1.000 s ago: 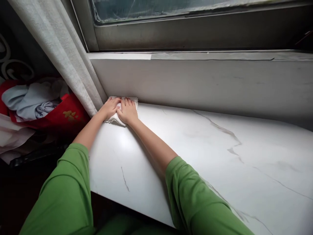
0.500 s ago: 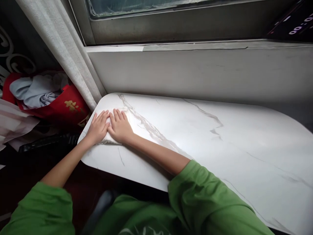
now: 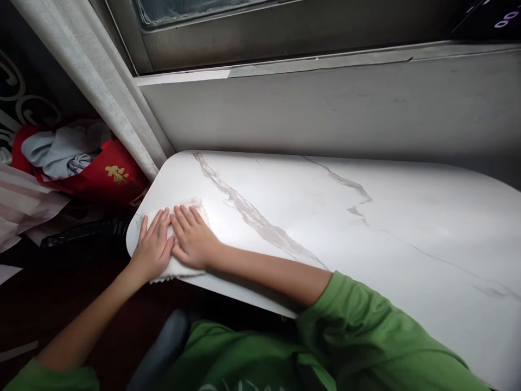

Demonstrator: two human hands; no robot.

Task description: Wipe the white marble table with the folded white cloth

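A white cloth (image 3: 183, 267) lies flat on the left end of a white marble-patterned table (image 3: 260, 179), its fringed lower edge at the table's front edge. Pressed on the cloth's left part is my left hand (image 3: 152, 247), palm down with fingers stretched out. My right hand (image 3: 195, 238) rests flat beside it, fingers extended and also on the cloth. The two hands nearly touch at the thumbs. Much of the cloth is hidden beneath them.
A pale curtain (image 3: 87, 70) hangs by the table's left corner. Left of it stands a red bag (image 3: 122, 168) with grey-blue clothes (image 3: 61, 152). Behind the table rises a grey wall (image 3: 285, 108) below a window frame (image 3: 223, 46). A dark screen with digits (image 3: 496, 24) is at top right.
Both hands have slid the cloth toward me, from farther in on the table to its front edge. The camera view has shifted slightly.
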